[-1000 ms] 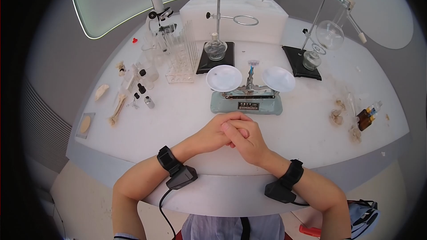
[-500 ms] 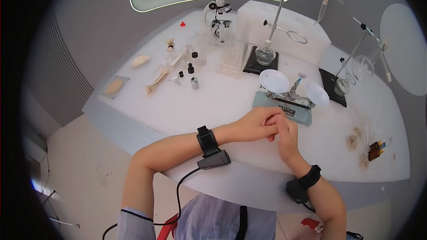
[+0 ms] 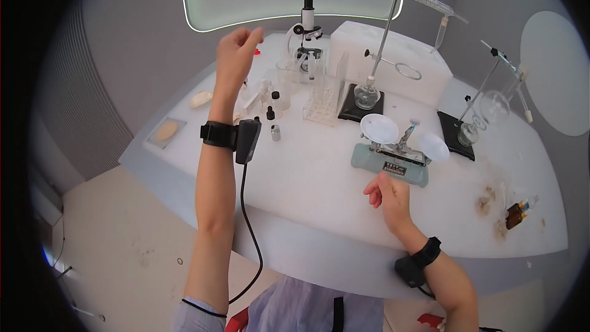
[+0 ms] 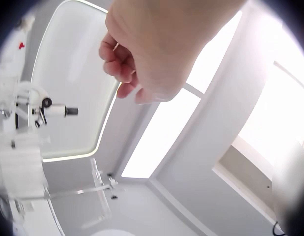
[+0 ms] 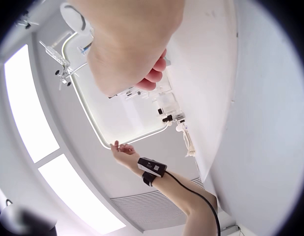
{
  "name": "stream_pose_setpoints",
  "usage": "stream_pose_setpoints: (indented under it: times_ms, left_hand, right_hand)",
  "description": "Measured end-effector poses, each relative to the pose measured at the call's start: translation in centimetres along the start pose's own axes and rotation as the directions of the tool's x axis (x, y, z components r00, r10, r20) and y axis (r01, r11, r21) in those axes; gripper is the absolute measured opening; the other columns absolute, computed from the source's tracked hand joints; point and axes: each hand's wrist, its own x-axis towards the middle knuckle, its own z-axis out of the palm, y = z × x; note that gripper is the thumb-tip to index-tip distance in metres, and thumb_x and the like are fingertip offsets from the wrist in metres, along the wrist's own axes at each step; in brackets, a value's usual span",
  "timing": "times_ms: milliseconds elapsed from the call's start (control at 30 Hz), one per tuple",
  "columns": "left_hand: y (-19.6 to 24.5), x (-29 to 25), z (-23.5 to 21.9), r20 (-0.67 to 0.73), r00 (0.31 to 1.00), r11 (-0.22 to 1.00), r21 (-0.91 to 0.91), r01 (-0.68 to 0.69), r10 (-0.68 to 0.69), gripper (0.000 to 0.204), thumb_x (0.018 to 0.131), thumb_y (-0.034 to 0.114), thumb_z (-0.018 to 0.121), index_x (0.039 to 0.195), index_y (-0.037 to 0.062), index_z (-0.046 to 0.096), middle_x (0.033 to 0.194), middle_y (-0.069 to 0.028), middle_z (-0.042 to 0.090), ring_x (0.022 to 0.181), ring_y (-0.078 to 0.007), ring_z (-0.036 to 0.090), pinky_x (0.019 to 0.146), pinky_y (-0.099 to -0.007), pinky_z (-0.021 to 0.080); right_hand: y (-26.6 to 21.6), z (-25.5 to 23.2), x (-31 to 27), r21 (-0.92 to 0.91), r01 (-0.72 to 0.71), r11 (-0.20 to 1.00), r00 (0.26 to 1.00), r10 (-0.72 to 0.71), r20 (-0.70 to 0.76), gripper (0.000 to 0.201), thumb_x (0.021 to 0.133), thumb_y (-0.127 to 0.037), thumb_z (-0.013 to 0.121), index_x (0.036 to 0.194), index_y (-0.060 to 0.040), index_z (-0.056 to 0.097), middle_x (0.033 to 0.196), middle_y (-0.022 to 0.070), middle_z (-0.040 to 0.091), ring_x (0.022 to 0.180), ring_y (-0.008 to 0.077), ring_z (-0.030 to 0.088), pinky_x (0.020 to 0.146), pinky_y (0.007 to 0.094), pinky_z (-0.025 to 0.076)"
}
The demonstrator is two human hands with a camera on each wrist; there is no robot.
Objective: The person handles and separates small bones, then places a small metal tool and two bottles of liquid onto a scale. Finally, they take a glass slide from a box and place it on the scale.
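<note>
My left hand (image 3: 235, 61) is raised over the far left part of the table, its fingers loosely curled and nothing in them. In the left wrist view its curled fingers (image 4: 117, 66) show against the wall and ceiling. Behind it in the head view lie a red stopper (image 3: 257, 52) and small bottles with black caps (image 3: 275, 96). My right hand (image 3: 393, 203) is near the table's front, fingers loosely bent and holding nothing. Just beyond it stands a green balance scale (image 3: 369, 158) with two white pans (image 3: 379, 129).
A microscope (image 3: 308, 21), a test tube rack (image 3: 318, 115) and a ring stand with an alcohol lamp (image 3: 367, 96) stand at the back. A second stand (image 3: 458, 138) holds a round flask (image 3: 495, 107). Brown bottles (image 3: 515, 216) lie at right, a dish (image 3: 166, 129) at left.
My hands were clasped in front of the balance. They have parted: the left has swung up and to the left, while the right stays near the balance. The head view has turned left.
</note>
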Motion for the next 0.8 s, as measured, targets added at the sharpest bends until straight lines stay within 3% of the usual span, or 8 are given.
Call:
stream_pose_setpoints:
  times_ms: [33, 67, 133, 167, 233, 467, 533, 800]
  left_hand:
    - [-1.0, 0.5, -0.2, -0.002, 0.998, 0.981, 0.185, 0.06, -0.061, 0.035, 0.09, 0.034, 0.066, 0.081, 0.0004, 0.068, 0.061, 0.0018, 0.052, 0.055, -0.0056, 0.047, 0.049, -0.0239, 0.034]
    - [-1.2, 0.6, -0.2, -0.006, 0.998, 0.982, 0.18, 0.058, -0.057, 0.035, 0.09, 0.034, 0.066, 0.081, 0.0004, 0.068, 0.061, 0.0018, 0.052, 0.055, -0.0056, 0.047, 0.049, -0.0239, 0.034]
    - [-1.8, -0.1, -0.5, 0.243, 0.966, 0.875, 0.482, -0.04, -0.09, 0.04, 0.083, 0.038, 0.071, 0.092, -0.0007, 0.07, 0.068, -0.0056, 0.061, 0.059, -0.0115, 0.058, 0.053, -0.0257, 0.042]
    - [-1.7, -0.2, -0.7, 0.248, 0.964, 0.873, 0.486, -0.04, -0.094, 0.04, 0.083, 0.038, 0.071, 0.092, -0.0007, 0.07, 0.068, -0.0056, 0.061, 0.059, -0.0115, 0.058, 0.053, -0.0257, 0.042]
    - [-1.5, -0.6, -1.1, 0.378, 0.841, 0.782, 0.618, 0.081, -0.386, 0.042, 0.074, 0.035, 0.076, 0.095, -0.0013, 0.07, 0.077, -0.0147, 0.068, 0.067, -0.0229, 0.067, 0.063, -0.033, 0.052]
    - [-3.8, -0.3, -2.3, 0.375, 0.755, 0.657, 0.748, 0.096, -0.538, 0.039, 0.066, 0.022, 0.082, 0.088, -0.005, 0.065, 0.073, -0.0148, 0.067, 0.06, -0.0226, 0.066, 0.058, -0.0322, 0.052]
    - [-3.9, -0.2, -2.8, 0.289, 0.738, 0.575, 0.802, 0.162, -0.61, 0.026, 0.068, 0.018, 0.078, 0.078, -0.003, 0.066, 0.066, -0.0107, 0.067, 0.051, -0.0169, 0.062, 0.049, -0.0296, 0.047]
    - [-9.3, -1.2, -2.8, 0.217, 0.758, 0.539, 0.818, 0.203, -0.615, 0.024, 0.069, 0.018, 0.078, 0.071, -0.0031, 0.067, 0.061, -0.0119, 0.068, 0.051, -0.0163, 0.063, 0.051, -0.0288, 0.049]
  right_hand:
    - [-0.1, 0.0, 0.0, 0.005, -0.016, 1.0, 1.0, 0.016, -0.007, 0.055, 0.105, -0.038, 0.043, 0.074, 0.0006, 0.066, 0.06, 0.0019, 0.055, 0.055, 0.0076, 0.049, 0.051, 0.0218, 0.04]
    - [-0.2, 0.0, 0.1, 0.01, -0.032, 0.999, 0.999, 0.032, -0.01, 0.053, 0.105, -0.037, 0.045, 0.074, 0.0006, 0.066, 0.06, 0.0016, 0.055, 0.054, 0.0073, 0.049, 0.051, 0.0218, 0.04]
    - [-0.2, 0.1, 0.1, 0.012, -0.046, 0.999, 0.999, 0.046, -0.02, 0.051, 0.105, -0.035, 0.046, 0.074, 0.0005, 0.066, 0.06, 0.0015, 0.055, 0.054, 0.0071, 0.049, 0.051, 0.0217, 0.04]
    - [-0.2, 0.1, 0.1, 0.018, -0.062, 0.998, 0.998, 0.062, -0.029, 0.05, 0.104, -0.034, 0.047, 0.074, 0.0005, 0.066, 0.06, 0.0014, 0.055, 0.054, 0.0069, 0.049, 0.05, 0.0217, 0.039]
    - [-0.1, 0.1, 0.1, 0.012, -0.067, 0.998, 0.997, 0.068, -0.026, 0.049, 0.104, -0.033, 0.048, 0.074, 0.0004, 0.066, 0.06, 0.0013, 0.056, 0.054, 0.0068, 0.049, 0.05, 0.0216, 0.039]
    - [-0.4, 0.2, 0.1, -0.037, -0.076, 0.996, 0.997, 0.075, -0.013, 0.047, 0.104, -0.032, 0.049, 0.074, 0.0002, 0.066, 0.059, 0.0011, 0.055, 0.055, 0.0068, 0.049, 0.051, 0.0216, 0.04]
    - [-0.4, 0.2, 0.1, -0.05, -0.072, 0.996, 0.997, 0.072, -0.007, 0.046, 0.104, -0.031, 0.049, 0.074, 0.0001, 0.066, 0.059, 0.001, 0.055, 0.055, 0.0068, 0.049, 0.051, 0.0217, 0.04]
    - [-0.6, 0.3, 0.0, -0.033, -0.088, 0.996, 0.996, 0.088, 0.014, 0.043, 0.102, -0.031, 0.053, 0.074, -0.0006, 0.065, 0.058, -0.0007, 0.054, 0.054, 0.0058, 0.048, 0.051, 0.0215, 0.039]
